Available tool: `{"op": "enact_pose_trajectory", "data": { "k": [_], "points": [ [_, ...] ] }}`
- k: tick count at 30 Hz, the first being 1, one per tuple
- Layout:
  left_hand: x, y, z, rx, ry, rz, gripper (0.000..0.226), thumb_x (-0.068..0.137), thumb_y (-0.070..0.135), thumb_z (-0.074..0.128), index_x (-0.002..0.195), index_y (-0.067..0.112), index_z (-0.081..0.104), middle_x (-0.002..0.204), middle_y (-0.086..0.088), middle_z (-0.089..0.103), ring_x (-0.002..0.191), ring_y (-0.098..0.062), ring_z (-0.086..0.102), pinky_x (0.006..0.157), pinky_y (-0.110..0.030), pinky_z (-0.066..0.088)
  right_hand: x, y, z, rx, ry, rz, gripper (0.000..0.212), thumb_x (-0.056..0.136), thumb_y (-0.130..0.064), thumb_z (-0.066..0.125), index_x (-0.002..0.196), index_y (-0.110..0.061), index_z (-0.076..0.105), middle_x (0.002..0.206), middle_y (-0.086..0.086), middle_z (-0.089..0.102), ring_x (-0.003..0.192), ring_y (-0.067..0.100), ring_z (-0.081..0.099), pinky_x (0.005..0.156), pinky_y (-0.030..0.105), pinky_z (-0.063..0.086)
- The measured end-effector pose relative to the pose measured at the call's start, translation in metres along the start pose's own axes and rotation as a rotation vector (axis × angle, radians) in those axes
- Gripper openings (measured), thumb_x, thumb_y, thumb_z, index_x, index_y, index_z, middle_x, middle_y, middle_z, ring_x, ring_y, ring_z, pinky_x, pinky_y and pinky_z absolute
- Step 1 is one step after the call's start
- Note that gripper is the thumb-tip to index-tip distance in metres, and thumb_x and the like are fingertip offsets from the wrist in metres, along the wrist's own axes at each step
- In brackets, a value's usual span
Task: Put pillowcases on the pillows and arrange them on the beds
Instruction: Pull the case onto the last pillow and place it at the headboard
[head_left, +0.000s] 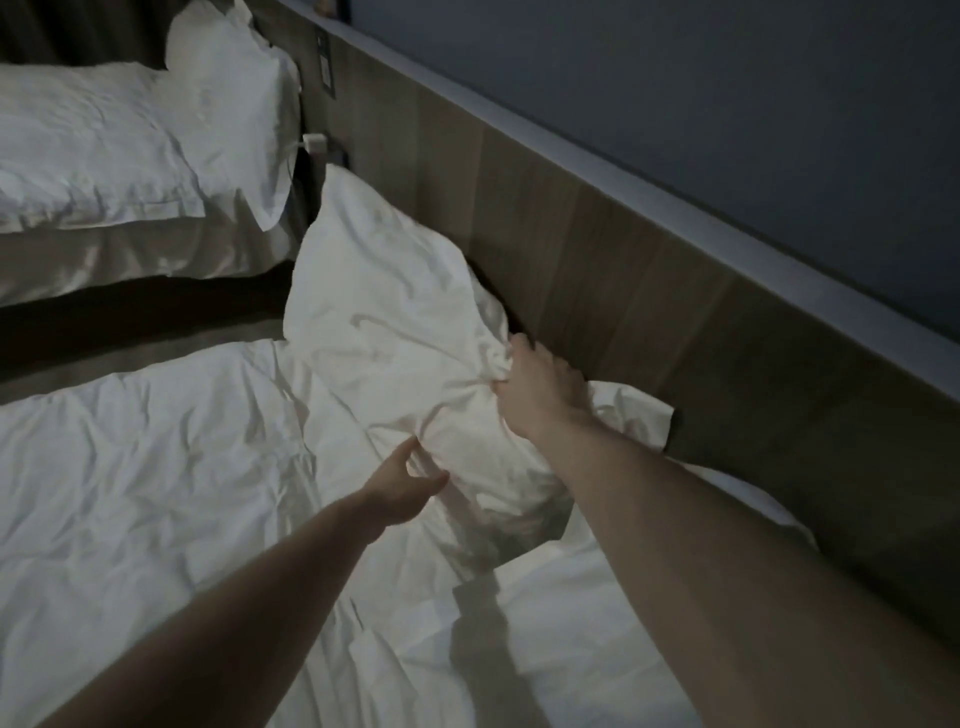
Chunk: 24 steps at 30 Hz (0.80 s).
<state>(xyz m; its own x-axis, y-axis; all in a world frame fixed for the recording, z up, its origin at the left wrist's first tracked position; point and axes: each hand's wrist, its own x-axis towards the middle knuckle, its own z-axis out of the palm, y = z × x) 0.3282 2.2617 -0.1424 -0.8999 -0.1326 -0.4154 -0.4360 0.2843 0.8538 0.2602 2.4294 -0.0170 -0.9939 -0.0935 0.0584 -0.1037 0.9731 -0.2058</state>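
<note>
A white cased pillow (384, 322) lies tilted at the head of the near bed (156, 493), leaning toward the wooden headboard (597, 244). My right hand (540, 395) grips a bunched fold of the pillowcase near the pillow's right edge. My left hand (402, 488) reaches to the pillow's lower edge with thumb and fingers spread, touching the fabric. On the far bed (130, 260), two white cased pillows are set: one lies flat (88, 145), the other stands against the headboard (234, 88).
A dark gap (130, 317) separates the two beds. A white plug with a cord (314, 143) sits on the headboard between them. The near bed's duvet is wrinkled. A grey-blue wall (727, 104) rises above the headboard.
</note>
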Motion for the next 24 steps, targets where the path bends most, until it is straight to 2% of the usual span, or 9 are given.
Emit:
{"op": "enact_pose_trajectory", "data": {
  "k": [5, 9, 11, 14, 16, 19, 21, 23, 24],
  "points": [
    [-0.008, 0.004, -0.013, -0.151, -0.039, -0.020, 0.085, 0.094, 0.024, 0.077, 0.164, 0.025, 0.028, 0.151, -0.032, 0.048, 0.138, -0.046, 0.049, 0.111, -0.054, 0.043, 0.013, 0.005, -0.021, 0.210, 0.072, 0.176, 0.033, 0.095, -0.042, 0.064, 0.115, -0.016, 0.067, 0.120, 0.014, 0.071, 0.112, 0.038, 0.066, 0.088, 0.039, 0.052],
    [-0.009, 0.022, -0.014, -0.117, -0.075, 0.150, 0.088, 0.098, 0.025, 0.071, 0.166, 0.026, 0.016, 0.171, 0.005, 0.020, 0.153, -0.010, 0.025, 0.118, -0.028, 0.028, 0.016, -0.007, -0.034, 0.647, 0.339, 0.289, 0.017, 0.093, -0.030, 0.069, 0.089, -0.014, 0.069, 0.100, 0.010, 0.076, 0.100, 0.034, 0.065, 0.085, 0.037, 0.052],
    [-0.005, 0.032, -0.014, -0.104, -0.080, 0.195, 0.089, 0.098, 0.026, 0.070, 0.167, 0.024, 0.013, 0.171, 0.015, 0.012, 0.153, -0.006, 0.019, 0.118, -0.023, 0.024, 0.014, -0.011, -0.031, 0.731, 0.419, 0.330, 0.018, 0.091, -0.030, 0.070, 0.086, -0.013, 0.068, 0.096, 0.009, 0.076, 0.097, 0.034, 0.066, 0.086, 0.039, 0.053],
    [-0.004, 0.026, -0.011, -0.031, -0.087, 0.187, 0.091, 0.096, 0.023, 0.073, 0.166, 0.022, 0.016, 0.166, 0.012, 0.018, 0.146, -0.006, 0.026, 0.115, -0.022, 0.029, 0.007, -0.002, -0.019, 0.600, 0.246, 0.408, 0.024, 0.090, -0.030, 0.068, 0.107, -0.013, 0.073, 0.113, 0.014, 0.074, 0.109, 0.039, 0.067, 0.091, 0.041, 0.056],
    [-0.005, 0.013, -0.008, 0.046, -0.093, 0.136, 0.097, 0.092, 0.027, 0.078, 0.166, 0.023, 0.016, 0.173, 0.001, 0.011, 0.154, -0.018, 0.027, 0.123, -0.032, 0.029, 0.005, 0.005, -0.017, 0.379, 0.093, 0.398, 0.035, 0.089, -0.029, 0.065, 0.120, -0.013, 0.067, 0.126, 0.015, 0.069, 0.117, 0.040, 0.064, 0.094, 0.041, 0.053],
    [-0.009, 0.001, -0.008, 0.058, -0.125, 0.101, 0.107, 0.082, 0.039, 0.083, 0.166, 0.028, 0.017, 0.175, 0.000, 0.002, 0.158, -0.027, 0.022, 0.127, -0.043, 0.027, 0.008, 0.003, -0.025, 0.318, 0.110, 0.294, 0.050, 0.085, -0.053, 0.069, 0.121, -0.019, 0.063, 0.123, 0.010, 0.069, 0.113, 0.038, 0.065, 0.092, 0.042, 0.053],
    [-0.009, 0.001, -0.009, 0.005, -0.114, 0.089, 0.109, 0.077, 0.044, 0.084, 0.165, 0.030, 0.021, 0.175, 0.002, 0.004, 0.157, -0.025, 0.025, 0.127, -0.043, 0.028, 0.011, 0.001, -0.030, 0.341, 0.139, 0.274, 0.047, 0.087, -0.057, 0.067, 0.115, -0.019, 0.068, 0.117, 0.009, 0.072, 0.110, 0.037, 0.066, 0.090, 0.039, 0.053],
    [-0.011, 0.002, -0.009, -0.044, -0.073, 0.087, 0.101, 0.083, 0.037, 0.084, 0.164, 0.030, 0.026, 0.173, 0.002, 0.015, 0.155, -0.022, 0.030, 0.125, -0.040, 0.031, 0.015, 0.004, -0.034, 0.382, 0.178, 0.260, 0.022, 0.094, -0.038, 0.066, 0.092, -0.017, 0.070, 0.102, 0.010, 0.074, 0.099, 0.036, 0.067, 0.082, 0.034, 0.050],
    [-0.012, 0.001, -0.009, -0.072, -0.041, 0.079, 0.098, 0.084, 0.034, 0.084, 0.164, 0.029, 0.027, 0.172, 0.001, 0.022, 0.153, -0.022, 0.034, 0.123, -0.037, 0.033, 0.016, 0.006, -0.035, 0.461, 0.223, 0.269, 0.022, 0.095, -0.028, 0.065, 0.076, -0.016, 0.064, 0.089, 0.008, 0.072, 0.088, 0.033, 0.065, 0.077, 0.032, 0.048]
  ]
}}
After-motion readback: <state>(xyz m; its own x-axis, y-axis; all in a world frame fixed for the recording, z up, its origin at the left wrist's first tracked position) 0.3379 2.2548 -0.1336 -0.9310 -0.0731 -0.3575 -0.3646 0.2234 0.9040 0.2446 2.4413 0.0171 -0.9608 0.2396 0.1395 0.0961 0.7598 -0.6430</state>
